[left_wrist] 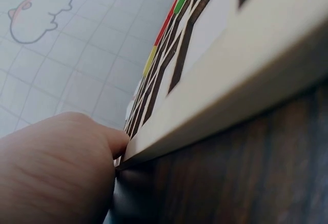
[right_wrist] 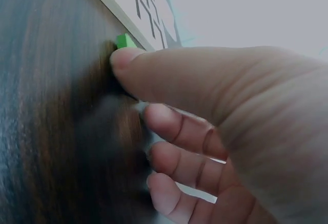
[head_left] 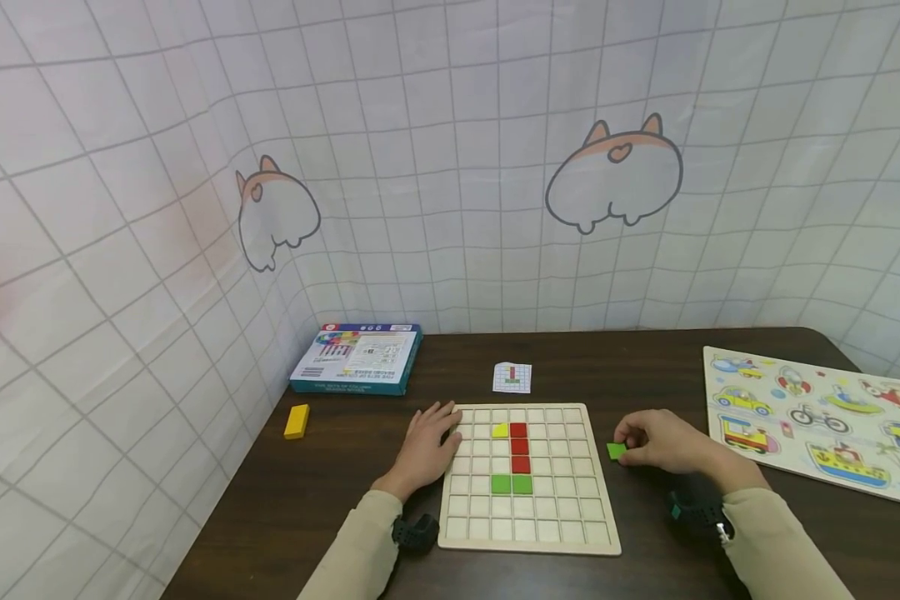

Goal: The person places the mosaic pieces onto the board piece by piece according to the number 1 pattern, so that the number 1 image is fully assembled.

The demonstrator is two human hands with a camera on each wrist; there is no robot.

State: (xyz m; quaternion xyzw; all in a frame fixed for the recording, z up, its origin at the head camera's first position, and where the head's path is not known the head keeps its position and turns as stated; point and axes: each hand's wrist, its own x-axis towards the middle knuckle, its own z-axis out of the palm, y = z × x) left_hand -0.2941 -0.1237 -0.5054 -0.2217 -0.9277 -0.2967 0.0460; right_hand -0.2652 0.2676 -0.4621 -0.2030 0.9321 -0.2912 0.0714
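Note:
A pale wooden grid board (head_left: 566, 507) lies in front of me. Three red squares (head_left: 520, 446) stand in a column on it, a yellow piece with one rounded corner (head_left: 500, 430) sits left of the top one, and two green squares (head_left: 501, 484) lie side by side below. My left hand (head_left: 422, 450) rests on the board's left edge, its thumb at the rim in the left wrist view. Right of the board, my right hand (head_left: 663, 442) pinches a green square tile (head_left: 616, 451) close to the table; in the right wrist view the thumb covers most of the tile (right_wrist: 124, 41).
A small card (head_left: 512, 377) with a coloured pattern lies behind the board. At the back left is a flat box (head_left: 356, 360), with a yellow block (head_left: 296, 422) nearer me. A picture board of vehicles (head_left: 783, 429) lies at the right. A grid-patterned curtain (head_left: 450, 208) hangs behind.

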